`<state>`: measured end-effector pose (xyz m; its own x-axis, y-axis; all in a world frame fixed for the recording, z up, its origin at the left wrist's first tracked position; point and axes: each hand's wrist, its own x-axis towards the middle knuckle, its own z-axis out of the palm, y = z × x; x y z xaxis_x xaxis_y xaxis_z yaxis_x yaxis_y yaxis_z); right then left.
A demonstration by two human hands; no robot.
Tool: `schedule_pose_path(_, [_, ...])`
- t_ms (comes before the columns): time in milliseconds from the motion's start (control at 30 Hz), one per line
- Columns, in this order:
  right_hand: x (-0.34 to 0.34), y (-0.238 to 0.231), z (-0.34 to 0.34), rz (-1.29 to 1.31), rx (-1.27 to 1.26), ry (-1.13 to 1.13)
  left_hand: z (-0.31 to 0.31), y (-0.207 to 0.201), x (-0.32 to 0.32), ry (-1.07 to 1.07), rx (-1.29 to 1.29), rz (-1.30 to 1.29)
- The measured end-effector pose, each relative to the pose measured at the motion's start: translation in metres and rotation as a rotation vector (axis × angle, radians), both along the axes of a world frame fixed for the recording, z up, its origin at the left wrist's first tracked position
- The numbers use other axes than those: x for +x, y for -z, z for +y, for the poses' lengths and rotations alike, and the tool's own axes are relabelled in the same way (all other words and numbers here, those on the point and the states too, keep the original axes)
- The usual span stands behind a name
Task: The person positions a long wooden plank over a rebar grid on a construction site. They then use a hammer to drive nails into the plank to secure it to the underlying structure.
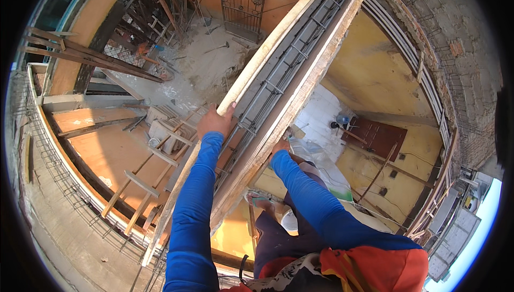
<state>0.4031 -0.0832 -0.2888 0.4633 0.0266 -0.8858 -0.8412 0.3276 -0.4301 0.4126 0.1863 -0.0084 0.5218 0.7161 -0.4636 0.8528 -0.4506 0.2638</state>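
Observation:
A long beam form runs diagonally through the head view, with a wooden board (282,35) along its left side and another board (309,86) along its right. Between them lies a cage of steel rebar (274,87) tied with stirrups. My left hand (215,123) is closed over the top edge of the left board, thumb toward the cage. Lower on the outer side of the right board, my right hand (280,146) grips its edge; some of its fingers are hidden. Both arms wear blue sleeves.
Far below on the left, a wooden ladder (142,187) leans near debris and a metal gate (242,4). A reddish-brown door panel (375,137) lies low on the right. My sandalled foot (261,202) shows beneath the form. Rebar cages (48,150) line the left wall top.

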Motion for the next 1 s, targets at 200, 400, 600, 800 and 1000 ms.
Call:
schedule_pose_path(200, [0.018, -0.090, 0.019, 0.001, 0.084, 0.000, 0.005, -0.006, -0.002, -0.005, -0.078, 0.036])
schedule_pose_path(400, [0.031, -0.125, 0.024, 0.091, -0.151, -0.069, 0.011, -0.006, -0.005, -0.019, -0.073, -0.015])
schedule_pose_path(600, [0.046, -0.130, 0.010, -0.010, -0.219, -0.239, 0.008, 0.010, -0.030, 0.010, 0.019, -0.200])
schedule_pose_path(800, [0.077, -0.174, -0.020, 0.049, -0.149, -0.052, -0.039, -0.001, -0.161, -0.158, 0.230, -0.478])
schedule_pose_path(1000, [0.127, -0.252, -0.075, 0.005, 0.047, -0.097, -0.125, -0.033, -0.388, -0.367, 0.223, -0.343])
